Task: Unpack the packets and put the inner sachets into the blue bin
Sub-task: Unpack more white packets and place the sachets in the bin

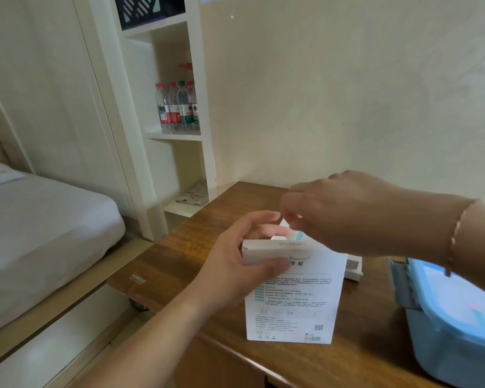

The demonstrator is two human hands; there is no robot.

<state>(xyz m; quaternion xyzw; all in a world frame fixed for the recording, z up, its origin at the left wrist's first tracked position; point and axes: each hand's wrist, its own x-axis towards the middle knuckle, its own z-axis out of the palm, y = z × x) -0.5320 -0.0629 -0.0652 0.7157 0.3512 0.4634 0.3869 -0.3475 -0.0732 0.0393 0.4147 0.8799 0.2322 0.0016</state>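
A white printed packet [294, 298] stands upright on the wooden table [196, 247] with its top flap open. My left hand [241, 264] grips the packet's upper left corner, thumb across the front and fingers behind. My right hand [345, 211] hovers over the open top and pinches the tip of a white and light blue inner sachet [294, 233] that sticks out of it. The blue bin [445, 345] sits at the right edge of the view, with pale sachets lying inside.
A small open white carton [353, 268] lies on the table behind the packet. A white shelf unit [177, 152] at the back left holds several water bottles [177, 107]. A bed [39, 233] lies to the left, below the table edge.
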